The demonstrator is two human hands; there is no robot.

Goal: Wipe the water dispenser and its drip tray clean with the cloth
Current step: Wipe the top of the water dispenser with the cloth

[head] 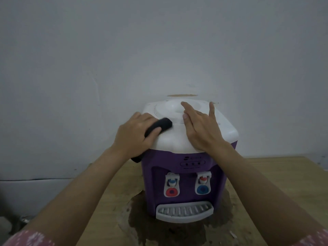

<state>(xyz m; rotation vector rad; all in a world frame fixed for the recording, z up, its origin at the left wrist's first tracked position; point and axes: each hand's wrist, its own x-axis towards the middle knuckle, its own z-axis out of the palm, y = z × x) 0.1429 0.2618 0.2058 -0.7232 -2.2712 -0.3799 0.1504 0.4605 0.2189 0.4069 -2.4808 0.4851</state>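
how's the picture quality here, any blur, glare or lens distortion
Head view: dim, flat light, no glare; wide-angle bending shows in the forearms and table edges; left hand with the cloth and right hand are slightly soft; the dispenser is fairly sharp.

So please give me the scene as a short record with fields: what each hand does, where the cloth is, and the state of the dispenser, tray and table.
left hand: left hand holds the dark cloth against the white top
right hand: right hand rests on the top, fingers straight
water dispenser: water dispenser has a purple body, white top, and stands upright on the wooden table
taps: two, one red lever, one blue
drip tray: grey drip tray sits at the front base, not touched by any hand
table: dark wet-looking patch around the base
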